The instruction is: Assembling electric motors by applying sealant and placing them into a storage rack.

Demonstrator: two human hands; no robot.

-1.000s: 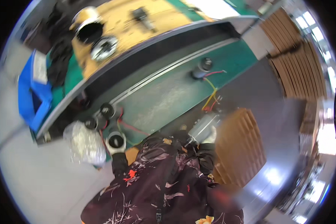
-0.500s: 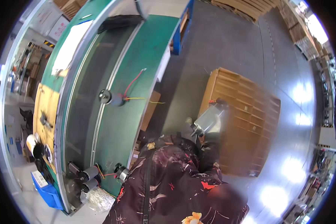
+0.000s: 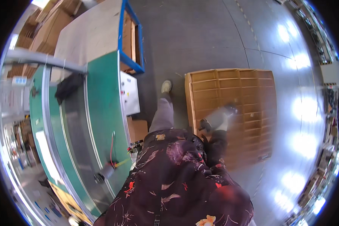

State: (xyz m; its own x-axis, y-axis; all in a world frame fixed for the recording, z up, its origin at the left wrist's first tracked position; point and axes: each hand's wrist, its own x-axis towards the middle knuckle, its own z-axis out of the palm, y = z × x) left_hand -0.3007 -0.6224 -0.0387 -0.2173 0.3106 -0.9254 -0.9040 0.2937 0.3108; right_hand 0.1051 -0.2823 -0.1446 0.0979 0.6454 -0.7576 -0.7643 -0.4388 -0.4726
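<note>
My right hand [image 3: 223, 123], pale and partly hidden, is closed around a silver cylindrical motor [image 3: 216, 117] with dark ends. It hangs above a large cardboard carton [image 3: 192, 96], and motion smears it. On my left side, the dark end of another motor [image 3: 136, 146] with red bits of wire shows beside my jacket. My left hand is almost wholly hidden behind it and the jacket. On the green bench [image 3: 105, 94] lies a further motor [image 3: 106, 172] with red and yellow wires.
The carton has rows of cardboard dividers. A white panel [image 3: 129, 93] with switches is fixed to the bench's side, and a blue-edged frame [image 3: 131, 56] stands beyond. One leg [image 3: 163, 115] is stretched forward onto the grey floor [image 3: 165, 45]. A black cloth [image 3: 69, 87] lies across the bench track.
I have stepped forward along the bench, and the motor lying on it now appears lower in view. Both the right-hand motor and the one at my left side have moved along with me.
</note>
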